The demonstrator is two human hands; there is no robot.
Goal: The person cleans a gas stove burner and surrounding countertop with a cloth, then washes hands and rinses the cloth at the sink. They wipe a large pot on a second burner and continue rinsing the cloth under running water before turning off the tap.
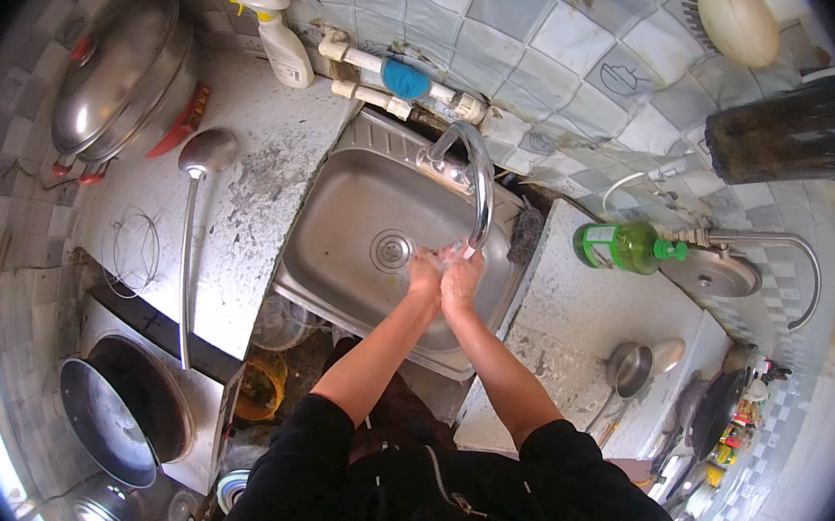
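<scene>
My left hand (424, 272) and my right hand (461, 279) are close together over a stainless steel sink (333, 201). Both are right at the outlet of a curved chrome faucet (483, 179). The skin looks wet, and water seems to splash around the fingers. Blur and overlap hide how the fingers are bent and whether anything small lies between them. Just left of my hands, the round drain (391, 252) shows in the basin's floor. A dark scouring pad (526, 233) rests by the sink's right rim.
On the left counter (265, 162) are a spray bottle (286, 51), a ladle (193, 199), a wire rack (132, 252) and a lidded steel pot (122, 85). Right of the sink are a green pump bottle (623, 247) and a small steel pan (630, 369). A wok (105, 422) sits lower left.
</scene>
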